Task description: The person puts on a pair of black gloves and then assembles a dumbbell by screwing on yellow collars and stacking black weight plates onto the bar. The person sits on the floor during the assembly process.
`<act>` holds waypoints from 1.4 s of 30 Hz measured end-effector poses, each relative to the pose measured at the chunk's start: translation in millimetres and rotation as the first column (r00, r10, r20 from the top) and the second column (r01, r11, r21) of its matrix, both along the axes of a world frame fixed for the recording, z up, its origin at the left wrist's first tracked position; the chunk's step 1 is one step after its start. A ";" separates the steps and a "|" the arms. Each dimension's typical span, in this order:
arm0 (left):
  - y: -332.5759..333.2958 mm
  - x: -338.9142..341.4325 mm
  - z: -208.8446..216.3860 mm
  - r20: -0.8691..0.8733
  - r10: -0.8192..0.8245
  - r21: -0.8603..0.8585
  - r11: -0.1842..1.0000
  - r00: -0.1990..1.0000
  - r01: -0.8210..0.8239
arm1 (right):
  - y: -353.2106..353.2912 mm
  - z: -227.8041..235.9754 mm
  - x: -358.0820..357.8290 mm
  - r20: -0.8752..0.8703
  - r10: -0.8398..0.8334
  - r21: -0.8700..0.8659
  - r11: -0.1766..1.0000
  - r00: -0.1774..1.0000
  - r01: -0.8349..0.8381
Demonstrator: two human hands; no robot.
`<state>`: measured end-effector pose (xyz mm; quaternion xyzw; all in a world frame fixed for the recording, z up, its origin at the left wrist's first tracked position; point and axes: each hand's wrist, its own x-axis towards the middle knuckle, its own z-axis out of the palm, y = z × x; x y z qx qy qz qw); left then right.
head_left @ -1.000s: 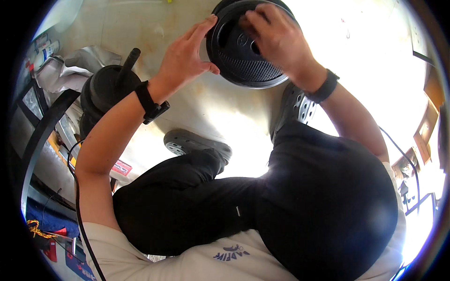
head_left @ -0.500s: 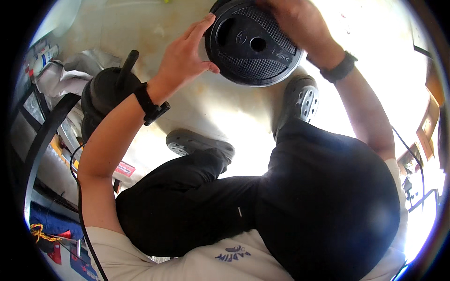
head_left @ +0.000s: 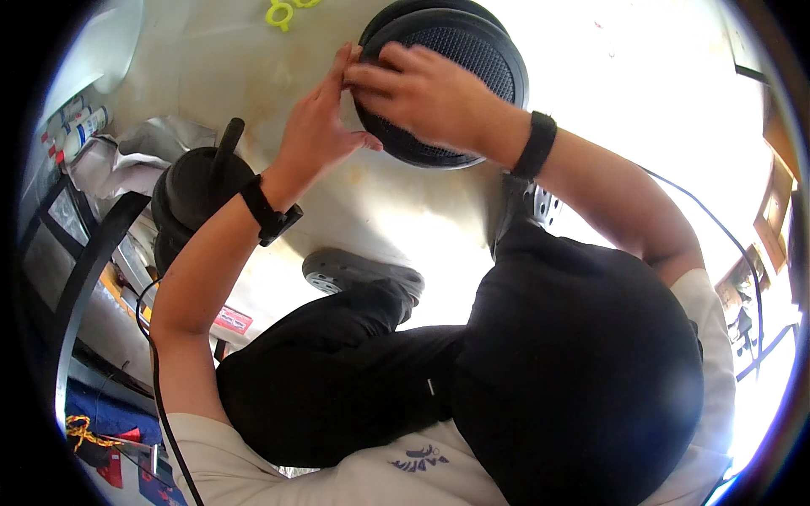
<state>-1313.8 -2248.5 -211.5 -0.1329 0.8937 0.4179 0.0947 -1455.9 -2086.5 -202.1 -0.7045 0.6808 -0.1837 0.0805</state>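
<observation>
A round black weight plate point(head_left: 472, 63) with a cross-hatched textured face lies at the top of the view, over another black disc whose rim shows at its far edge. My left hand point(head_left: 314, 126) is at the plate's left rim, its fingers straight and its thumb apart near the lower left edge. Across the plate's face reaches my right hand point(head_left: 439, 103), slightly blurred, with loosely bent fingers pointing at the left rim beside my left fingertips. My right hand and wrist cover much of the plate, including its centre hole.
Left of my left forearm stand stacked black discs point(head_left: 181, 190) with an upright black bar point(head_left: 228, 145). Silver sheeting point(head_left: 160, 139) and bottles point(head_left: 84, 131) lie beyond, near a black curved frame point(head_left: 84, 287). Yellow ring-shaped pieces point(head_left: 279, 14) lie on the floor. My feet wear grey clogs point(head_left: 363, 274).
My right hand has swung from the plate's far right edge leftward across its face. The plate appears shifted slightly left. The yellow pieces now show more fully.
</observation>
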 end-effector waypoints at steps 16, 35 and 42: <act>-5.0 0.4 -3.3 -0.106 -0.132 -0.090 0.988 0.986 0.123 | 154.4 6.0 -10.5 0.227 -0.133 0.085 0.990 0.965 0.116; -51.9 -15.4 -10.2 -0.039 -0.068 0.251 0.965 0.997 0.076 | 1.7 3.9 -55.5 0.116 -0.035 0.029 0.999 0.993 0.032; -50.1 -22.0 -8.4 0.107 0.065 0.531 0.840 0.992 -0.112 | 125.6 -2.4 -56.1 0.311 -0.554 0.277 0.830 0.772 0.484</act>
